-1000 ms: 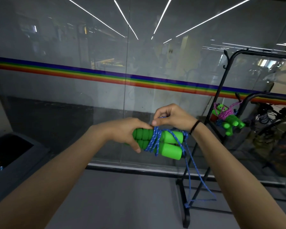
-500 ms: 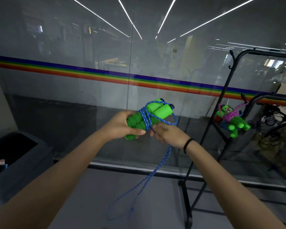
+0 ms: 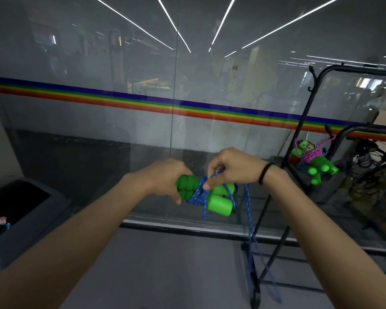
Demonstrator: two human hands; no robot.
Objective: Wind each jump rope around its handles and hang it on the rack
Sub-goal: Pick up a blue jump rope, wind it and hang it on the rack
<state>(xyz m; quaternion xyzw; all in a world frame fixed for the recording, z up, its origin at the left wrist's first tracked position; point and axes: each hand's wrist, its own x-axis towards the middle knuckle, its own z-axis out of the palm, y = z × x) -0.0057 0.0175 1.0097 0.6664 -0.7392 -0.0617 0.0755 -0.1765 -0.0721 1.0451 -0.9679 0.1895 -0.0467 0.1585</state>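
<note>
My left hand (image 3: 165,179) grips the two green foam handles (image 3: 218,202) of a jump rope, held side by side and level at chest height. Blue rope (image 3: 197,196) is wrapped several times around their middle. My right hand (image 3: 234,168) is above the handles and pinches the blue rope; its loose length (image 3: 251,237) hangs down to the floor in a loop. A second jump rope with green handles and pink rope (image 3: 312,159) hangs wound up on the black rack (image 3: 303,121) at the right.
A glass wall with a rainbow stripe (image 3: 120,101) stands straight ahead. The rack's black base (image 3: 254,293) sits on the grey floor by the hanging rope. A dark grey bin (image 3: 16,204) stands at the left.
The handles dropped from a tilted-up pose to level. My right hand went from below the bundle to above it, carrying the rope over; the hanging loop swung from left of the handles to right.
</note>
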